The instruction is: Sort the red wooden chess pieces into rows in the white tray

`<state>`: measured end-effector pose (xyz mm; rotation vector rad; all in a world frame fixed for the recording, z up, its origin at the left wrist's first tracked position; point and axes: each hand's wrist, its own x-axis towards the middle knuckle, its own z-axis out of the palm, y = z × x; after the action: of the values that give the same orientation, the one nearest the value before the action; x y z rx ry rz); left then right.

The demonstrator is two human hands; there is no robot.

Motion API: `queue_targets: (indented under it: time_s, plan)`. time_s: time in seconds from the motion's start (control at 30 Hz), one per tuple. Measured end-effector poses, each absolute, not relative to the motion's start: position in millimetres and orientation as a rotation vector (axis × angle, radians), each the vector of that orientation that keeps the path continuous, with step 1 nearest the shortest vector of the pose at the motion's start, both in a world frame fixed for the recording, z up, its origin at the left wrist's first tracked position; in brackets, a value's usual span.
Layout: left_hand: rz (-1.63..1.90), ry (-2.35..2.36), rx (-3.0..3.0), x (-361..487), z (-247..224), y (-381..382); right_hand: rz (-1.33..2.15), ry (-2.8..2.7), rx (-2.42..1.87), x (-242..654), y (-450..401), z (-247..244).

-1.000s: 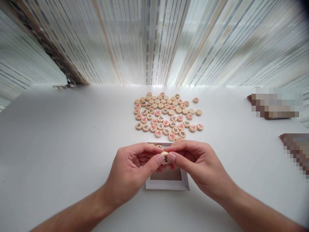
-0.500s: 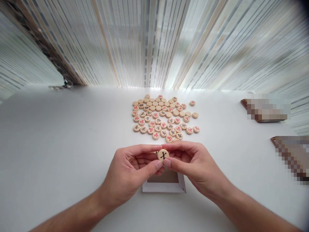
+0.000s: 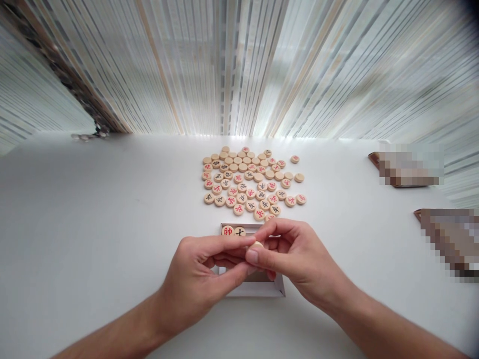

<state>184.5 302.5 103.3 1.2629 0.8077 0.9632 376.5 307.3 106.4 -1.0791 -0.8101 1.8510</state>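
Note:
Over a shallow white box (image 3: 258, 289), my left hand (image 3: 209, 269) and my right hand (image 3: 292, 254) meet at a round wooden piece (image 3: 257, 245). Thumbs and forefingers of both hands pinch it, and most of its face is hidden. Inside the box at its far left corner lie a piece with a red character (image 3: 228, 231) and a piece with a black character (image 3: 240, 232). Beyond the box, many wooden discs (image 3: 247, 174) are spread out, some blank, others marked red or black.
The white table (image 3: 130, 214) reaches back to a striped curtain (image 3: 187, 65). Two brown, partly pixelated objects stand at the right, one farther back (image 3: 406, 172) and one nearer (image 3: 445, 239). A dark chain-like strand (image 3: 56, 60) hangs at the left.
The held piece has turned so its black character no longer shows. My hands have shifted slightly, uncovering the two pieces in the box corner. The whole view has moved a little.

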Motion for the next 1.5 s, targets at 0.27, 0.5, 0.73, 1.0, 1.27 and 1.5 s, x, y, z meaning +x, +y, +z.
queue_targets:
  time_s: [0.27, 0.5, 0.73, 1.0, 1.27, 1.5]
  plan:
    - [1.008, 0.79, 1.184, 184.6, 102.4, 305.2, 1.846, -0.898, -1.009, 379.0, 307.8, 106.3]
    - [1.058, 0.836, 1.16, 182.6, 103.0, 304.0, 1.896, -0.816, -0.975, 376.0, 309.0, 107.1]
    - [1.09, 0.838, 1.326, 184.1, 107.0, 304.6, 1.914, -0.756, -1.013, 376.1, 305.7, 105.4]
    - [1.025, 0.771, 1.09, 183.0, 102.8, 301.0, 1.875, -0.826, -0.978, 376.1, 305.3, 106.5]
    - [1.068, 0.83, 1.037, 184.2, 104.6, 305.2, 1.83, -0.923, -0.94, 378.5, 306.3, 104.3]
    - [1.114, 0.823, 1.054, 184.1, 105.9, 305.9, 1.78, -0.909, -0.916, 376.7, 305.7, 107.4]
